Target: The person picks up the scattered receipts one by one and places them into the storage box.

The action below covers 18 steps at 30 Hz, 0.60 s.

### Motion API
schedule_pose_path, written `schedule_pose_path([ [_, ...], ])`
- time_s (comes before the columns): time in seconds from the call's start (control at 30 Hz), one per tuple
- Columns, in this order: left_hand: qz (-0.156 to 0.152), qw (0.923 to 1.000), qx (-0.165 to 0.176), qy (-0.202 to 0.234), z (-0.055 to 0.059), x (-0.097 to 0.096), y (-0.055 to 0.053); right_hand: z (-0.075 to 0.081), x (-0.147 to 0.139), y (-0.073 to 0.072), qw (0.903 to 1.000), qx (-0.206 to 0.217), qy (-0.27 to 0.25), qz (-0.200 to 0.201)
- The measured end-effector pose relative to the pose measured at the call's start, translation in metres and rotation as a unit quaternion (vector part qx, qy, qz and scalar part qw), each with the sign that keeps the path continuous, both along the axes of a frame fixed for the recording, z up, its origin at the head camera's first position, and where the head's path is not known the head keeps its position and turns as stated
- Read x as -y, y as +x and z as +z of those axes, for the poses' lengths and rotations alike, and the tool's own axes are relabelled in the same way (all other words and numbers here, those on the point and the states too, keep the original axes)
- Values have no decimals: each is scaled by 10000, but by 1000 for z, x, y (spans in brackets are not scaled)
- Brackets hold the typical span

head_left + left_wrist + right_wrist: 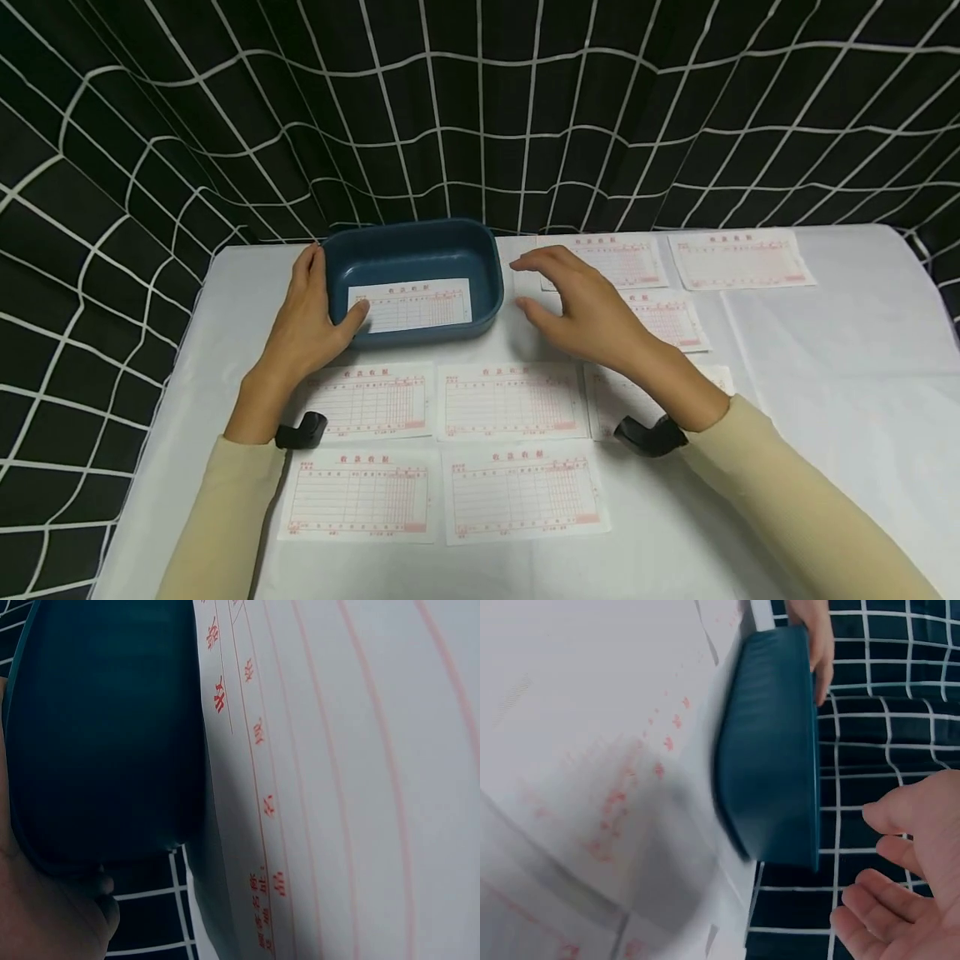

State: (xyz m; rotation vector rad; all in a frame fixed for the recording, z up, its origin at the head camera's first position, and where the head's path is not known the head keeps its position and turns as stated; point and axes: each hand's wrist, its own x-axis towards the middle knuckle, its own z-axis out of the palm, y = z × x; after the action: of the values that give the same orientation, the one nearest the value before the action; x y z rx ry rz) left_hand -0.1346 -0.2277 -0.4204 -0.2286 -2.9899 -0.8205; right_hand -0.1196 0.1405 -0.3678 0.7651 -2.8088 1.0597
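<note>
A dark blue plastic tub (414, 250) stands on the white table at the back, left of centre, with one pink-printed receipt slip (411, 305) lying inside it. My left hand (306, 321) grips the tub's left wall (105, 750), thumb over the near rim beside the slip. My right hand (577, 304) hovers open just to the right of the tub, fingers spread and holding nothing. The right wrist view shows the tub's side (776, 742), the spread right fingers (900, 862) and the left hand's fingertips (816, 637) on the far side.
Several more receipt slips lie flat on the white table (825, 375): two rows in front of the tub (510, 400) and others at the back right (738, 258). A black cloth with a white grid (480, 108) hangs behind and at both sides.
</note>
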Motion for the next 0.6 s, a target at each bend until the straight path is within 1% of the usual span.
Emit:
schedule_pose_path([
  [0.23,-4,10000,11,-11,1,-3,-1,-9,-23,21,9996,37,-208,-201],
  [0.37,-30,10000,-1,59,0,-5,-1,-16,-35,34,9985,-40,-396,-384],
  [0.6,1,9999,-35,111,2,-4,4,-24,-52,56,9977,76,-264,-625],
])
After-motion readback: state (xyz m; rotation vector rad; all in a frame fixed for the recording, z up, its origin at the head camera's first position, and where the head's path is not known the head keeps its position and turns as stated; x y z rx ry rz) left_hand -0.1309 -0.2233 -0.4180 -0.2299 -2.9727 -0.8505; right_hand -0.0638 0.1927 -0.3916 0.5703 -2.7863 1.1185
